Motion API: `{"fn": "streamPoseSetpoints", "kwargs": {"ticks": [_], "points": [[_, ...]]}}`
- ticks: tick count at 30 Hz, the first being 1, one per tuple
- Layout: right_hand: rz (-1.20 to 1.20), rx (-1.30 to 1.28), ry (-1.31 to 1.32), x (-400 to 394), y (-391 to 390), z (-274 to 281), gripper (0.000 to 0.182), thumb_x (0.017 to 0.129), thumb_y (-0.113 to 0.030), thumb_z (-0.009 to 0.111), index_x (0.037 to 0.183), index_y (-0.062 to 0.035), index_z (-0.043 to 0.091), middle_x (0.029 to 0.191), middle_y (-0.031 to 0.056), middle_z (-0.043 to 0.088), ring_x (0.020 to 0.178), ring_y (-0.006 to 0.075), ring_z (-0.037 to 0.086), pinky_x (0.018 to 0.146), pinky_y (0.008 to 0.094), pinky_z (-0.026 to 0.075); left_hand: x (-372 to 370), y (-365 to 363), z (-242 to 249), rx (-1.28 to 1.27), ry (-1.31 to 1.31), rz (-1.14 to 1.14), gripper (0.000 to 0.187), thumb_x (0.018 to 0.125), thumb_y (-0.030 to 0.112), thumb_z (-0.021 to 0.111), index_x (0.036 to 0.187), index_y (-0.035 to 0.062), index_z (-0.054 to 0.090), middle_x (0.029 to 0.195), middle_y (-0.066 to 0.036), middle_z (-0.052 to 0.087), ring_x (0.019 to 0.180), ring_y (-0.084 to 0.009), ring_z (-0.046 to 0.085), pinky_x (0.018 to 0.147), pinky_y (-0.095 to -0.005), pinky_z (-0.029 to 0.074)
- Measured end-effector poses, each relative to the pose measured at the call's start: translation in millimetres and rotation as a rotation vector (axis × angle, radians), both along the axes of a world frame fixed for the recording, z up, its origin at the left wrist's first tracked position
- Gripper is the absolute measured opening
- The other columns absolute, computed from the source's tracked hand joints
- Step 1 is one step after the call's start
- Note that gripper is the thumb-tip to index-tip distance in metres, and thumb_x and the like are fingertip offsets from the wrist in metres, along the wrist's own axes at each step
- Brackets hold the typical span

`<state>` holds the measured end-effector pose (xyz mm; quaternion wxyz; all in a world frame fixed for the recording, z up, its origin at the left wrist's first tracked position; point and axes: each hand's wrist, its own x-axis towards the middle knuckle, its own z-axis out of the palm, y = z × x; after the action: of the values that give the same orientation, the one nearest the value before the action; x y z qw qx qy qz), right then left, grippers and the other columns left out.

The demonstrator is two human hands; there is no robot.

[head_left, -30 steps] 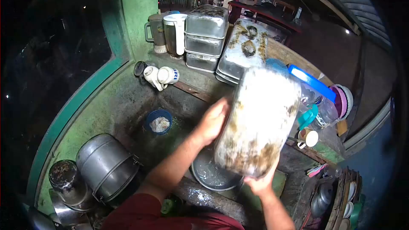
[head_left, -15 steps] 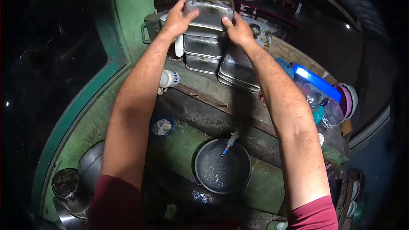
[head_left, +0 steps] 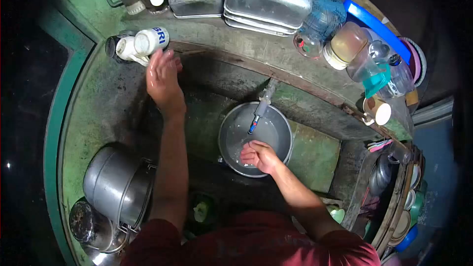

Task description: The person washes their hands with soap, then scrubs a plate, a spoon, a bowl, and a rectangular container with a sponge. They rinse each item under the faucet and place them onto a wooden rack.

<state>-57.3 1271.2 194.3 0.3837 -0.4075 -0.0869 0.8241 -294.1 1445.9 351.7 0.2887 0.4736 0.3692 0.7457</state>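
My left hand point(head_left: 165, 81) is raised just below a white mug with blue letters point(head_left: 146, 43). Its wet fingers are loosely bent and a little apart, with nothing visible in them. My right hand point(head_left: 261, 156) hovers over the near part of a round grey basin point(head_left: 289, 135), palm turned up and fingers slightly cupped, also holding nothing. Directly above that hand is a tap point(head_left: 262, 106) with a blue and red end. Water lies in the basin. A second white mug point(head_left: 126, 49) leans beside the lettered one.
Stacked metal pans point(head_left: 268, 0) and more metal containers point(head_left: 194, 5) line the ledge. Plastic cups point(head_left: 349, 42) and a patterned mug point(head_left: 378, 110) are to the right. A large metal pot point(head_left: 116, 182) and a blackened pot point(head_left: 84, 221) stand at lower left.
Both hands have let go of the metal pan they held over the stack. My left hand came down beside the mugs, my right to the basin. The view has tilted down.
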Motion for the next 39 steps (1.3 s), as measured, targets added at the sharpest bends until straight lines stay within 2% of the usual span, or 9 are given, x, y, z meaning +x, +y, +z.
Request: {"fn": "streamPoseSetpoints", "kwargs": {"ticks": [9, 16, 18, 23, 26, 29, 30, 33, 39], "points": [[-0.417, 0.118, -0.008, -36, 70, -130, 0.023, 0.094, -0.025, 0.052, 0.1, -0.0041, 0.058, 0.09, 0.0128, 0.064, 0.085, 0.0283, 0.063, 0.082, 0.0421, 0.052, 93, -132, -203, -1.136, -0.505, -0.607, 0.041, 0.091, 0.043, 0.06, 0.119, 0.0138, 0.052, 0.101, -0.005, 0.058, 0.086, -0.0152, 0.056, 0.073, -0.0355, 0.049], [-0.579, 0.554, -0.619, -64, 61, -130, 0.028, 0.092, -0.026, 0.056, 0.11, -0.0056, 0.06, 0.092, 0.0145, 0.066, 0.089, 0.0317, 0.065, 0.084, 0.0467, 0.051, 137, -97, -275, -1.147, -0.811, -0.933, 0.049, 0.088, 0.059, 0.055, 0.112, 0.0164, 0.053, 0.099, -0.004, 0.057, 0.089, -0.0205, 0.058, 0.07, -0.0376, 0.05], [-0.071, 0.683, -2.154, -72, 43, -156, 0.033, 0.091, -0.028, 0.055, 0.112, -0.0032, 0.06, 0.103, 0.0183, 0.065, 0.108, 0.0325, 0.059, 0.097, 0.056, 0.04, 145, -103, -261, -1.205, -0.798, -0.873, 0.059, 0.089, 0.059, 0.052, 0.128, 0.0138, 0.049, 0.12, -0.009, 0.051, 0.105, -0.0256, 0.052, 0.086, -0.0419, 0.046], [-0.129, 0.294, -1.885, -78, 60, -105, 0.054, 0.09, -0.046, 0.047, 0.123, -0.004, 0.056, 0.128, 0.0242, 0.048, 0.124, 0.0421, 0.042, 0.108, 0.0526, 0.026, 141, -81, -309, -1.082, -0.897, -1.145, 0.071, 0.085, 0.065, 0.048, 0.141, 0.0217, 0.041, 0.135, -0.009, 0.042, 0.119, -0.0353, 0.045, 0.093, -0.0683, 0.029], [0.194, 0.528, -1.435, -31, 85, -177, 0.057, 0.088, -0.053, 0.05, 0.124, -0.0092, 0.058, 0.126, 0.0254, 0.054, 0.123, 0.0438, 0.045, 0.107, 0.0542, 0.028, 133, -92, -273, -1.046, -0.944, -1.136, 0.071, 0.085, 0.068, 0.045, 0.133, 0.0165, 0.049, 0.124, -0.009, 0.052, 0.109, -0.0327, 0.051, 0.092, -0.0637, 0.035], [0.58, 0.484, -1.589, -10, 90, -34, 0.047, 0.087, -0.043, 0.055, 0.119, -0.0081, 0.06, 0.108, 0.0221, 0.063, 0.108, 0.0398, 0.057, 0.095, 0.0528, 0.041, 155, -118, -215, -1.029, -1.053, -0.991, 0.063, 0.088, 0.064, 0.047, 0.127, 0.0138, 0.051, 0.113, -0.009, 0.06, 0.101, -0.0313, 0.056, 0.087, -0.0556, 0.044], [0.051, 1.028, -1.539, 0, 99, -167, 0.035, 0.086, -0.034, 0.059, 0.109, -0.0075, 0.063, 0.1, 0.0178, 0.065, 0.096, 0.0377, 0.061, 0.08, 0.0509, 0.047, 161, -132, -219, -0.917, -0.881, -0.806, 0.06, 0.09, 0.061, 0.046, 0.126, 0.0131, 0.05, 0.112, -0.01, 0.06, 0.099, -0.0303, 0.057, 0.085, -0.0507, 0.047], [-0.093, 0.382, -1.035, -29, 67, -31, 0.027, 0.09, -0.018, 0.053, 0.112, -0.0022, 0.057, 0.11, 0.0162, 0.059, 0.103, 0.0321, 0.057, 0.089, 0.0444, 0.045, 148, -133, -223, -0.92, -0.797, -0.736, 0.053, 0.094, 0.055, 0.041, 0.123, 0.0115, 0.05, 0.108, -0.013, 0.06, 0.093, -0.029, 0.058, 0.082, -0.0428, 0.049], [0.193, 0.561, -1.677, -39, 82, -141, 0.028, 0.088, -0.024, 0.054, 0.105, -0.0028, 0.058, 0.099, 0.0216, 0.061, 0.091, 0.0402, 0.06, 0.076, 0.0508, 0.047, 135, -91, -304, -1.014, -0.981, -0.608, 0.049, 0.095, 0.053, 0.044, 0.108, 0.0061, 0.054, 0.085, -0.014, 0.059, 0.068, -0.0296, 0.058, 0.068, -0.0395, 0.052]]}}
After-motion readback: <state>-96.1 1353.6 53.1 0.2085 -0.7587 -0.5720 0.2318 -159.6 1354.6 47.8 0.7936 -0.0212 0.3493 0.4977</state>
